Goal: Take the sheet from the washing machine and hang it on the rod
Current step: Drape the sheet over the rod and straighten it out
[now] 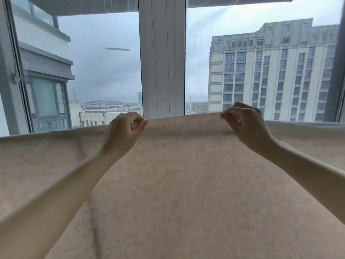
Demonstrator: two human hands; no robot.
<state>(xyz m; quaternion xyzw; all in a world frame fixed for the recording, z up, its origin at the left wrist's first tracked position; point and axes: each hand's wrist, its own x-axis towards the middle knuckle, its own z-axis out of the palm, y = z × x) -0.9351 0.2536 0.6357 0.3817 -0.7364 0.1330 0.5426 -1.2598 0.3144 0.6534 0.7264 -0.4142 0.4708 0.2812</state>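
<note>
Head view. The sheet (186, 184), a pale peach fabric with a faint rounded pattern, filled the lower half of the view and spread from edge to edge. Its top edge formed a gentle arch, highest between the two hands and sloping down to either side. Whatever lay beneath that edge was hidden by the cloth, so the view could not settle whether the sheet rested over a rod there.

Beyond the sheet stood a large window (100, 71). A broad white mullion (162, 57) rose directly above the sheet's highest point and divided the glass in two. Through the pane right of the mullion, a tall grey-beige building (270, 71) with many rows of windows was visible; through the pane left of it, overcast sky, a neighbouring balcony, and low distant roofs.

Both bare forearms reached forward over the sheet. The left hand (124, 130) held the top edge just left of the mullion's foot, its fingers (139, 122) clenched on a fold of the cloth. The right hand (244, 124) held the same edge to the right of the mullion, its fingers (228, 116) likewise pinched onto the fabric. The stretch of edge between the hands was taut and smooth.
</note>
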